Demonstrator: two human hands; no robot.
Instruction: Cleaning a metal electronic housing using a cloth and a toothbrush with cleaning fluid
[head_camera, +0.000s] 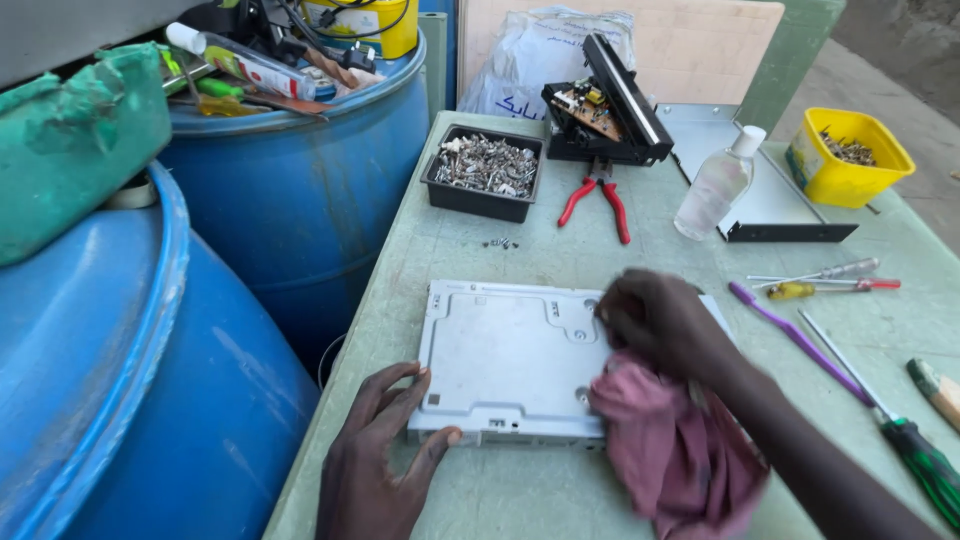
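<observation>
A flat grey metal drive casing (510, 355) lies on the pale green table (460, 250) in front of me. My left hand (375, 455) rests flat on the table with its thumb and fingers gripping the casing's near left corner. My right hand (655, 320) is closed on a pink cloth (680, 445) and presses it against the casing's right side; the hand is blurred. The cloth hangs down over the casing's near right corner and hides that part.
Behind the casing stand a black tray of screws (483, 172), red-handled pliers (600, 200), a black opened device (605, 110), a clear bottle (718, 183) and a yellow tub (848, 158). Screwdrivers (825, 280) and a purple toothbrush (795, 340) lie at right. Blue barrels (290, 200) stand left.
</observation>
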